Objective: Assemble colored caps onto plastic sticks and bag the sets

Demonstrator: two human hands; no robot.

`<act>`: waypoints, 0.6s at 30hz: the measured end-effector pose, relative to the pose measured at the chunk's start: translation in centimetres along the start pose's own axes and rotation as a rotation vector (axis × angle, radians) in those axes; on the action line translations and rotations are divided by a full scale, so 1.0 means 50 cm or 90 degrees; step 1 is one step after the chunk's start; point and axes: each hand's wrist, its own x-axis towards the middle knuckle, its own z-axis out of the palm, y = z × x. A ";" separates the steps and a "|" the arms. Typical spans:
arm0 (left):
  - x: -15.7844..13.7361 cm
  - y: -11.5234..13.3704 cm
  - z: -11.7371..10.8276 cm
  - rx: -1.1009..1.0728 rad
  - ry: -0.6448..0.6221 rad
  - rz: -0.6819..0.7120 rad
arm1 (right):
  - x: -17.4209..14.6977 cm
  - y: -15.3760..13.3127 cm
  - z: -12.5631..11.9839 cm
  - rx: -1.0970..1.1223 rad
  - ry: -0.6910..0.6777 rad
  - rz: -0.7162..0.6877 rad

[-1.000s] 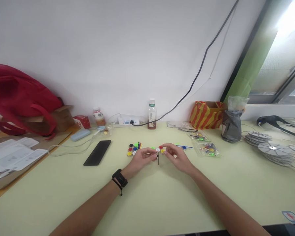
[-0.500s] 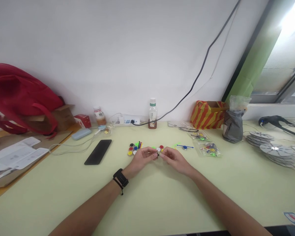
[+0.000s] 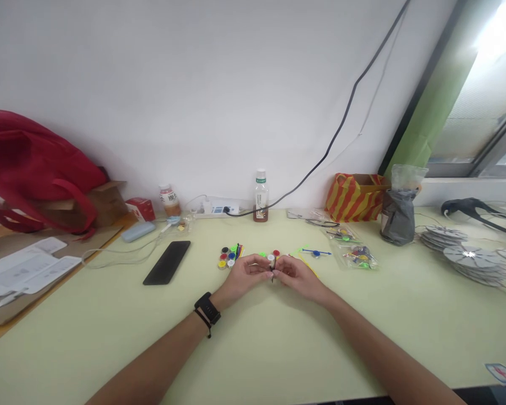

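Note:
Over the middle of the table, my left hand (image 3: 249, 274) and my right hand (image 3: 297, 277) meet at the fingertips. Both pinch a thin black spinner arrow (image 3: 272, 272), held roughly upright; its details are too small to make out. Just behind the fingers lie a red disc (image 3: 275, 253) and a white disc (image 3: 270, 257), partly covered by the hands. Left of them is a group of coloured discs (image 3: 225, 250), with several coloured arrows (image 3: 240, 250) beside it. A blue spinner (image 3: 316, 254), an arrow on a round base, rests to the right of my right hand.
A black phone (image 3: 167, 262) lies at left, near a white cable. A bottle (image 3: 261, 197) stands by the wall. Small bags of parts (image 3: 357, 256), a striped bag (image 3: 354, 197), a grey bag (image 3: 398, 216) and stacked grey discs (image 3: 474, 263) occupy the right.
My fingertips have come closer together around the black arrow, which now stands more upright and shows as a thin line. The view has shifted slightly; the other things stay put.

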 end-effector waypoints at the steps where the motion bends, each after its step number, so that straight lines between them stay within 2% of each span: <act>1: 0.000 -0.001 0.000 0.000 -0.001 0.005 | 0.000 0.000 0.001 0.017 0.000 0.005; 5: 0.003 -0.007 0.001 0.029 0.014 0.019 | 0.002 -0.005 -0.022 0.047 0.048 0.010; 8: 0.007 -0.012 0.000 0.092 0.044 0.022 | 0.003 -0.012 -0.067 0.017 0.165 0.014; 12: 0.009 -0.016 -0.001 0.128 0.029 0.019 | -0.001 -0.021 -0.134 -0.036 0.291 0.009; 15: 0.009 -0.018 -0.001 0.142 0.011 0.019 | -0.007 -0.019 -0.171 -0.141 0.357 -0.004; 18: 0.007 -0.019 -0.002 0.149 0.000 0.024 | -0.016 -0.005 -0.200 -0.359 0.403 0.011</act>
